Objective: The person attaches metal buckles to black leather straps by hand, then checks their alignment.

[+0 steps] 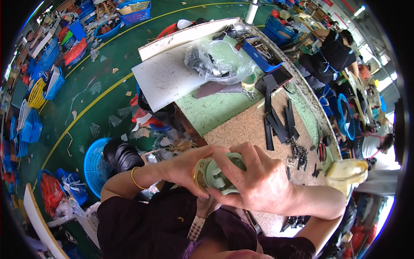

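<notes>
Fingers point(233, 160) closed, pale green shoe point(213, 175)

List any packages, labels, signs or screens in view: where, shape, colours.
Clear plastic bag: far end of the bench, crumpled, holding pale green pieces.
Blue bin: right of the bag, rectangular, open-topped, dark parts inside.
No labels, signs or screens can be made out.
</notes>
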The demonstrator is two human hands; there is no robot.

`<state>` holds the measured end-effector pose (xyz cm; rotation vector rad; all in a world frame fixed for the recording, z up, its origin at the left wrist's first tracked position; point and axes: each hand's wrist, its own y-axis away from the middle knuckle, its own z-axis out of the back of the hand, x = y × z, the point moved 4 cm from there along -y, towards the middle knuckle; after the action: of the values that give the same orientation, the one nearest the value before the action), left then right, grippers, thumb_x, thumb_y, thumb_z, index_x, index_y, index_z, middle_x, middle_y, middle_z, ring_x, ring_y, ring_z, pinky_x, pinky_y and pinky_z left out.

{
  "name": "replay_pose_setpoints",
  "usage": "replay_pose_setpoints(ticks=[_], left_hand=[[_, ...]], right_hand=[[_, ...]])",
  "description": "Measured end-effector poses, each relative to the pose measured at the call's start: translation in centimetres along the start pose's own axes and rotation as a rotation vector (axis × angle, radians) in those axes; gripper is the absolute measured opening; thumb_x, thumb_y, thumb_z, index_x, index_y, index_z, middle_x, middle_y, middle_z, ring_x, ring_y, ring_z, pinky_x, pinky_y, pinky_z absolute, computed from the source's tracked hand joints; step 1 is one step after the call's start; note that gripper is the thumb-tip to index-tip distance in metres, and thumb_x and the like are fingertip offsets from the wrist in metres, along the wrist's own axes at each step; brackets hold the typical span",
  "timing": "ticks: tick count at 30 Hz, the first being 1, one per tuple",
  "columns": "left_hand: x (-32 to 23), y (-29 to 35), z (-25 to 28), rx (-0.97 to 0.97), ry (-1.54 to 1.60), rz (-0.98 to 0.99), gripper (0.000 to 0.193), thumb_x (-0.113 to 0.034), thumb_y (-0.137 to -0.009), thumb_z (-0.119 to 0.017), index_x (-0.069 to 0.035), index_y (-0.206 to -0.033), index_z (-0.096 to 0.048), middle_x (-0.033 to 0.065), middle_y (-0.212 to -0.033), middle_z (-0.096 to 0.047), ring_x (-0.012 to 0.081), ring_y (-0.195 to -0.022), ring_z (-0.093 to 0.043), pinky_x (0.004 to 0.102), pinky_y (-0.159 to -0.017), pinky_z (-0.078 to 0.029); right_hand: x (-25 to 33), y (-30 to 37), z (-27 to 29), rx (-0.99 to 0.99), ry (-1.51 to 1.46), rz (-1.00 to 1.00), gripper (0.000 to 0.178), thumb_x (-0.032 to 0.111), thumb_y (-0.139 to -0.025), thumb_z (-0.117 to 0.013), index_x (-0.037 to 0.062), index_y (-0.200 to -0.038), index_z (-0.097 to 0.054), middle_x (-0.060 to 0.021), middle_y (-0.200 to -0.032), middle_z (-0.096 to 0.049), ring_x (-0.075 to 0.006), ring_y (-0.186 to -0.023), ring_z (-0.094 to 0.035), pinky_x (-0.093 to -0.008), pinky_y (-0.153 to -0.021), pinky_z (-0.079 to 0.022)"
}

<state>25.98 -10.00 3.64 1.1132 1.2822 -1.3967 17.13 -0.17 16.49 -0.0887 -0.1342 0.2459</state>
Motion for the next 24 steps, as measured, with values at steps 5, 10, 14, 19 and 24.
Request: replay_pose_setpoints(ticks=[5,10,14,19,24], left_hand=[[0.1,-0.4,-0.1,-0.021,-0.077,-0.019,0.094,-0.021,-0.054,-0.087,-0.006,-0.132,-0.036,0.0113,-0.121,-0.05,0.0236,-0.112,-0.053,0.0356,-0.094,-0.043],[0.4,-0.4,1.1,-0.134,-0.194,-0.04,0.095,-0.023,-0.053,-0.087,-0.005,-0.131,-0.037,0.0113,-0.121,-0.05,0.0232,-0.113,-0.052,0.0343,-0.095,-0.042],[0.6,-0.2,0.1,0.192,-0.083,-0.163,0.091,-0.022,-0.054,-0.087,-0.003,-0.13,-0.04,0.0126,-0.122,-0.05,0.0227,-0.114,-0.049,0.0348,-0.096,-0.041],[1.4,-0.3,-1.9,0.38,0.001,-0.233,0.091,-0.025,-0.056,-0.087,-0.002,-0.13,-0.041,0.0131,-0.122,-0.049,0.0244,-0.116,-0.047,0.0367,-0.096,-0.04],[0.9,-0.5,-1.1,0.113,0.035,-0.109,0.092,-0.019,-0.059,-0.085,-0.003,-0.134,-0.034,0.0113,-0.126,-0.045,0.0222,-0.119,-0.045,0.0369,-0.098,-0.038]], right_hand=[[-1.1,-0.5,0.7,-0.1,-0.105,-0.102,0.076,0.043,-0.067,-0.077,0.0072,-0.127,-0.046,-0.0151,-0.094,-0.052,-0.0277,-0.067,-0.063,-0.034,-0.049,-0.054],[-1.7,0.1,0.9,0.141,-0.185,-0.111,0.065,0.033,-0.069,-0.077,0.0123,-0.122,-0.045,-0.0109,-0.102,-0.056,-0.0271,-0.08,-0.066,-0.0331,-0.06,-0.058],[0.2,0.7,-0.2,0.05,-0.144,0.539,0.037,0.016,-0.075,-0.067,0.0213,-0.107,-0.049,-0.0052,-0.113,-0.053,-0.0281,-0.101,-0.061,-0.0262,-0.075,-0.06],[1.3,1.0,0.9,0.214,-0.305,0.533,0.065,0.029,-0.074,-0.07,0.0177,-0.13,-0.04,-0.0191,-0.136,-0.035,-0.0364,-0.114,-0.051,-0.0348,-0.078,-0.058],[0.0,1.5,2.7,0.205,-0.189,-0.17,0.094,0.042,-0.069,-0.077,0.0047,-0.139,-0.027,-0.0248,-0.127,-0.041,-0.0367,-0.088,-0.064,-0.0432,-0.062,-0.058]])
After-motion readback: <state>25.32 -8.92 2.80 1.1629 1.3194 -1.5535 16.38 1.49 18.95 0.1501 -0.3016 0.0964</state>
